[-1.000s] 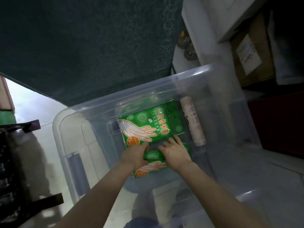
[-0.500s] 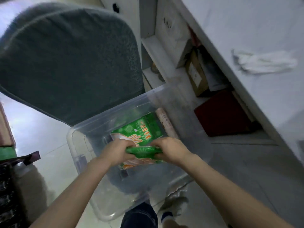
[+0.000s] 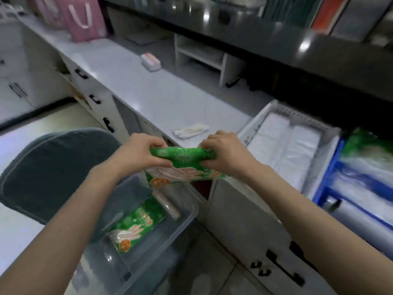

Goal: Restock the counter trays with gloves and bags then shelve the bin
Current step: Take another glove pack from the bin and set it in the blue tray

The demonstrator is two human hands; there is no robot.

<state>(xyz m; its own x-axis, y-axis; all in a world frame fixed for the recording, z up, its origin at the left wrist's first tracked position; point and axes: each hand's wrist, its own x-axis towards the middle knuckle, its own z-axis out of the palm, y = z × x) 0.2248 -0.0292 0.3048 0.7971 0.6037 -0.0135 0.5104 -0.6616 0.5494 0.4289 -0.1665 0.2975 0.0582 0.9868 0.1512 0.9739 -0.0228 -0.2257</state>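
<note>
left hand: fingers curled, gripping left end of green glove pack | right hand: fingers curled, gripping right end | pack: held above clear bin at counter edge | bin: contains second glove pack, roll

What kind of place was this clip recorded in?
Probably the staff side of a shop service counter: a long pale grey countertop, a white perforated plastic tray of folded clear bags, and pink paper gift bags.
</note>
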